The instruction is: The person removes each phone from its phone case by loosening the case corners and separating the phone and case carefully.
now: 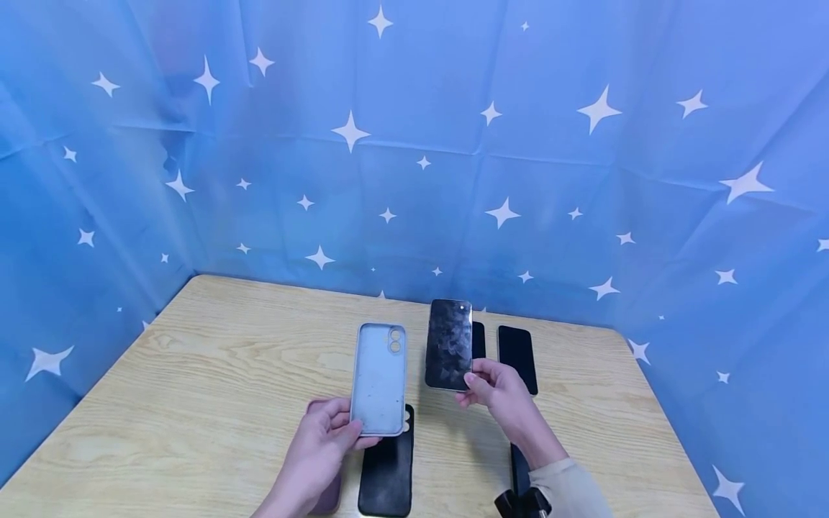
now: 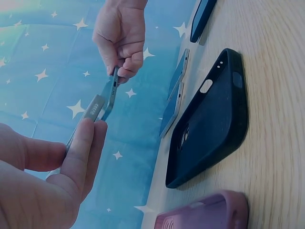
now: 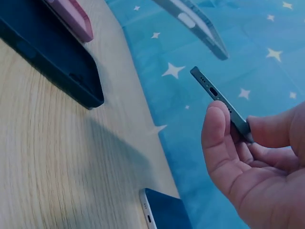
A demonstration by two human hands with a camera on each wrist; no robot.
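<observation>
My left hand holds a light blue-grey phone case by its lower end, thumb over the front edge. The hollow inside of the case faces me, its camera cutouts at the upper right. Raised beside it on the right is a smartphone with a smudged dark screen. My right hand pinches that phone at its lower right corner. Its charging port shows on the bottom edge in the right wrist view, where the right hand grips one end. Phone and case are held side by side above the table.
A black phone case lies under the left hand's case, with a mauve case partly covered by the left hand. Two dark-screened phones, a near one and a farther right one, lie toward the table's back. A starry blue curtain hangs behind.
</observation>
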